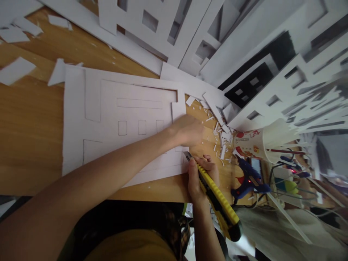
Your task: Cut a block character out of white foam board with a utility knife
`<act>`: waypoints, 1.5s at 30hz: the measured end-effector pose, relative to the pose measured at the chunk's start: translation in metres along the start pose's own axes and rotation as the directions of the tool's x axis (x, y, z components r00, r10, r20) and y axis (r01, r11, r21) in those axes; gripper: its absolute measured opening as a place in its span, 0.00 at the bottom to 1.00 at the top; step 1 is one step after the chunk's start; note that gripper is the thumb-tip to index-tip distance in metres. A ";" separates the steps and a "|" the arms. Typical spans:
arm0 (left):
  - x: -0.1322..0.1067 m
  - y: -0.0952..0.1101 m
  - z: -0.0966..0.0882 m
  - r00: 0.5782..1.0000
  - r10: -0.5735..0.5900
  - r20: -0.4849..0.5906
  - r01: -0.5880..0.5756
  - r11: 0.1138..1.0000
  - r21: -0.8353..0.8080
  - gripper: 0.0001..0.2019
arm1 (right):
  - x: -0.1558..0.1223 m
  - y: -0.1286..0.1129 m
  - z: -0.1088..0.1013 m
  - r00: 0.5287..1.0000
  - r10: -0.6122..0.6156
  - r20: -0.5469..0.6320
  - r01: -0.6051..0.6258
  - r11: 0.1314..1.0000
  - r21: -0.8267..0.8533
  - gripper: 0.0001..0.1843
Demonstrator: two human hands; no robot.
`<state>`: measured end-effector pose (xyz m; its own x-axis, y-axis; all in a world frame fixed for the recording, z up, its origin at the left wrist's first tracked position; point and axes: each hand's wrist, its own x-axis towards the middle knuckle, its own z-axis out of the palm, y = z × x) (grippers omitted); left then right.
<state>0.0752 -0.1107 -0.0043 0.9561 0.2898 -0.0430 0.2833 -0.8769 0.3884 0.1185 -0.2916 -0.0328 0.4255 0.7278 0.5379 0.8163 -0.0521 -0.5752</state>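
Note:
A white board sheet (108, 108) with pencilled outlines of rectangles lies on the wooden table. A narrow cut runs along its upper right part, with an opened corner there. My left arm reaches across the sheet, and my left hand (189, 130) is curled closed at its right edge; the fingertips are hidden. Close below it, my right hand (199, 177) grips a yellow and black utility knife (217, 199). The knife's blade points up and left, at the sheet's lower right corner; whether it touches the board I cannot tell.
White offcuts (221, 137) litter the wooden table (29, 127) right of the sheet, with larger scraps (17, 70) at left. Cut-out white panels (152, 21) fill the back. A paper cup (251, 143) and a blue glue gun (248, 181) with cables stand at right.

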 end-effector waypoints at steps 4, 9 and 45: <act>0.000 0.000 0.001 1.000 -0.002 -0.006 0.002 1.000 -0.005 0.16 | 0.002 -0.002 0.002 1.000 -0.019 0.011 0.019 1.000 0.012 0.04; 0.001 -0.001 0.002 1.000 -0.008 -0.013 0.008 1.000 -0.013 0.15 | 0.005 -0.004 0.002 0.999 -0.051 0.019 0.051 0.998 -0.028 0.04; 0.000 -0.004 0.005 1.000 0.009 -0.012 -0.010 0.999 -0.041 0.17 | 0.005 -0.009 -0.011 0.979 0.012 0.202 -0.017 1.000 0.020 0.06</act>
<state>0.0748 -0.1088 -0.0108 0.9577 0.2863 -0.0282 0.2706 -0.8632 0.4262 0.1182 -0.2948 -0.0180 0.3481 0.8500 0.3955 0.8013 -0.0507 -0.5961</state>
